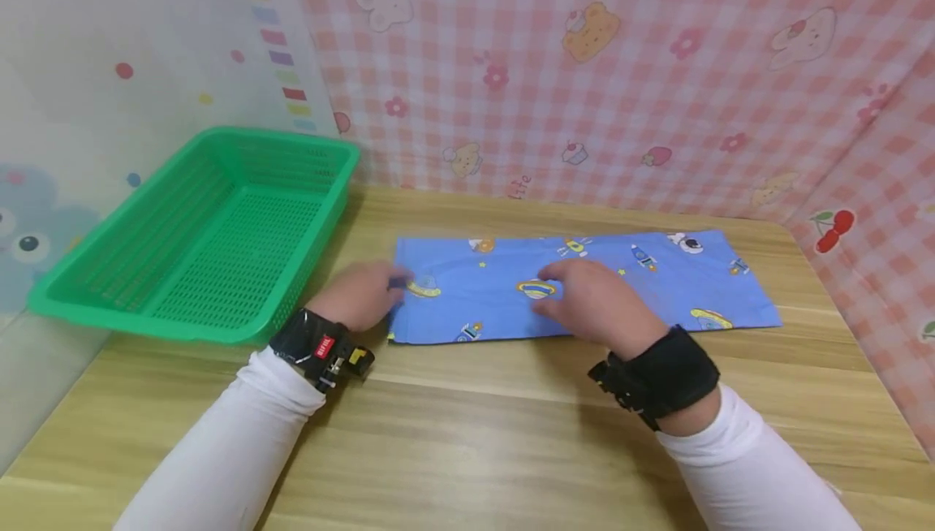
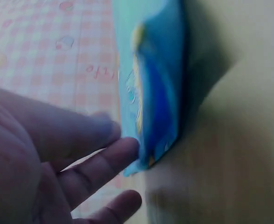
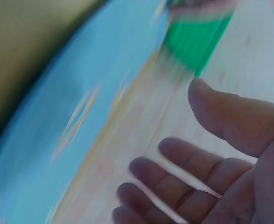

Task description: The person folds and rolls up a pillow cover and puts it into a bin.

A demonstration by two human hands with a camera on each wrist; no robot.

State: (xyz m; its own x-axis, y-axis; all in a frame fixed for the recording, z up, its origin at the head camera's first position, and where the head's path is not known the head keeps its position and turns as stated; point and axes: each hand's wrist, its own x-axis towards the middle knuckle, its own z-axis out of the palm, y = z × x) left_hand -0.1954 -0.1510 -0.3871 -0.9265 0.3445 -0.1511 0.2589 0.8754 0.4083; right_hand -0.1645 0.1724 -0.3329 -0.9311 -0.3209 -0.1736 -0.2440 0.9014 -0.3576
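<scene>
A folded blue cloth (image 1: 497, 304) with rockets, planets and stars printed on it lies as a long strip across the wooden table. My left hand (image 1: 363, 291) is at its left end; in the left wrist view the fingertips (image 2: 129, 147) meet the end of the cloth (image 2: 162, 88), where the layers gape apart. My right hand (image 1: 592, 304) is over the middle of the strip, thumb and fingers spread apart. In the right wrist view nothing lies between the thumb and the loosely bent fingers (image 3: 162, 179), and the cloth (image 3: 76, 107) looks blurred.
A green plastic basket (image 1: 281, 321) with slotted walls stands at the left, close to my left forearm. Behind the table (image 1: 453, 433) rises a pink checked wall covering (image 1: 467, 52); a similar one bounds the right side, and a pale wall the left.
</scene>
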